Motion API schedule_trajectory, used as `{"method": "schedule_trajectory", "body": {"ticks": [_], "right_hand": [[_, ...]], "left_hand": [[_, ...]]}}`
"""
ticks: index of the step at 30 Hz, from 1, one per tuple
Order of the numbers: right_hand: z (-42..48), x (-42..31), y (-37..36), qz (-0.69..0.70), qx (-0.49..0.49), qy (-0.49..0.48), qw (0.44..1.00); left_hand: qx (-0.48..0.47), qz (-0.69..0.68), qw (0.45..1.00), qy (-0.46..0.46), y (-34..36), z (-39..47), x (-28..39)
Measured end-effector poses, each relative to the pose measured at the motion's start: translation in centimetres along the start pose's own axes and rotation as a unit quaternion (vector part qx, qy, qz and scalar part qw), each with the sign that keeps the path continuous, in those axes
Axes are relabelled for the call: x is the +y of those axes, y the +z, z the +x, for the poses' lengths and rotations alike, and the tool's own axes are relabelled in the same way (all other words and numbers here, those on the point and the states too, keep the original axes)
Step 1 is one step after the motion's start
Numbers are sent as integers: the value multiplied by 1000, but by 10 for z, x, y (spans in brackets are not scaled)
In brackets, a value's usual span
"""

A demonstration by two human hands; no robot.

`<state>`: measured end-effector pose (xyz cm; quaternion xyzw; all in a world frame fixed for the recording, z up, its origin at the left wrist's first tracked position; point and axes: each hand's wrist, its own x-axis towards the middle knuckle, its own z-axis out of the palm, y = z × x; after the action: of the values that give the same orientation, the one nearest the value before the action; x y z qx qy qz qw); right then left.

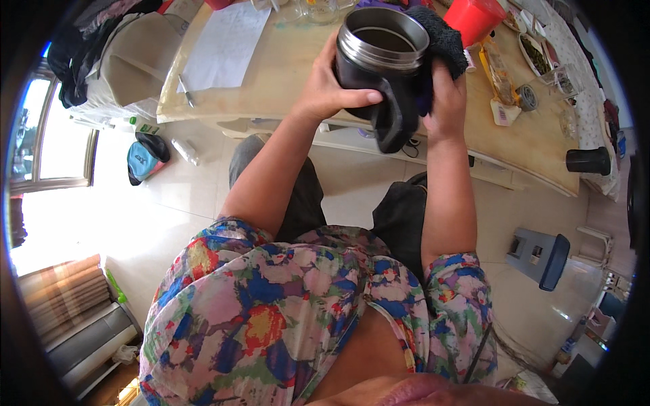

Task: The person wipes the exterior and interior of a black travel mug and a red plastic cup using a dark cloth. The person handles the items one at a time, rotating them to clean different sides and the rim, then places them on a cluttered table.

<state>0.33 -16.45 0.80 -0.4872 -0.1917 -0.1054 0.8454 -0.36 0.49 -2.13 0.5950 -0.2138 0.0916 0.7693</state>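
Observation:
A black travel mug with a steel screw rim (378,66) is held up above the table's near edge, its open mouth facing up and its handle towards me. My left hand (332,89) grips its left side, the thumb lying across the body near the handle. In my right hand (447,104) is a dark terry cloth (442,40), pressed against the mug's right side. Part of the right hand's fingers is hidden behind the cloth and mug. No lid sits on the mug.
On the table (284,66) are a paper sheet (223,48), a pen (186,91), glass jars (321,10), a red container (475,20), a tape roll (527,97), food plates (533,53) and a black cup (588,161). A grey-blue stool (535,256) stands on the floor at right.

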Motion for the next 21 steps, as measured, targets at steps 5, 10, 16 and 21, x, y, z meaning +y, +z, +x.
{"method": "schedule_trajectory", "body": {"ticks": [5,10,16,21], "right_hand": [[-3,1,-4,-258,34,-110,959],[-7,-6,-11,-284,24,-152,947],[-9,-22,-7,-251,9,-194,948],[-11,-24,-3,-290,10,-205,935]], "left_hand": [[48,117,987,97,2,4,-4],[20,274,944,184,-9,4,4],[78,363,880,296,-8,2,10],[106,387,857,321,-9,4,10]]}}
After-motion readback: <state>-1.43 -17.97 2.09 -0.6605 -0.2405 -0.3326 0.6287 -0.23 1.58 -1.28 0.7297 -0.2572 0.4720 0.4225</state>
